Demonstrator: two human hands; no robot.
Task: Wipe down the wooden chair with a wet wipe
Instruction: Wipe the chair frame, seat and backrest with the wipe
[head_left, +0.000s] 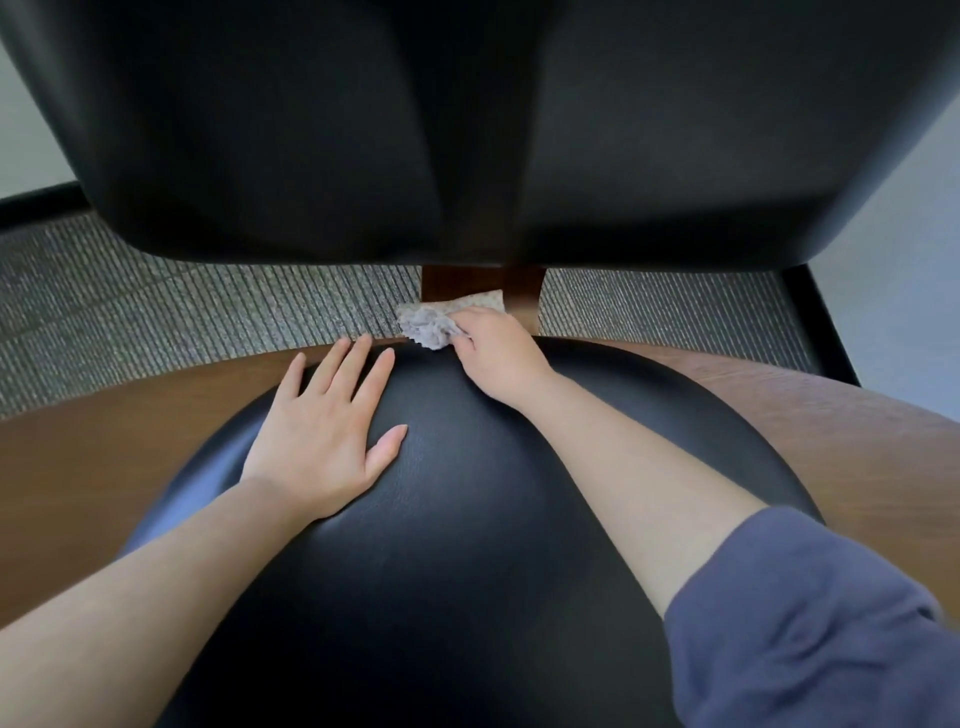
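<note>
The chair fills the view: a brown wooden seat frame (130, 447) around a black padded seat cushion (457, 545), and a black padded backrest (363, 130) above. A short wooden post (524, 291) joins the seat to the backrest. My right hand (493, 353) grips a crumpled white wet wipe (428, 322) at the back edge of the seat, against the foot of that post. My left hand (322, 431) lies flat on the cushion with its fingers spread and straight, fingertips near the wooden rim.
Grey ribbed carpet (156, 312) shows behind the seat, under the backrest. A black skirting strip (815, 317) runs along the pale wall at the right, and another at the far left.
</note>
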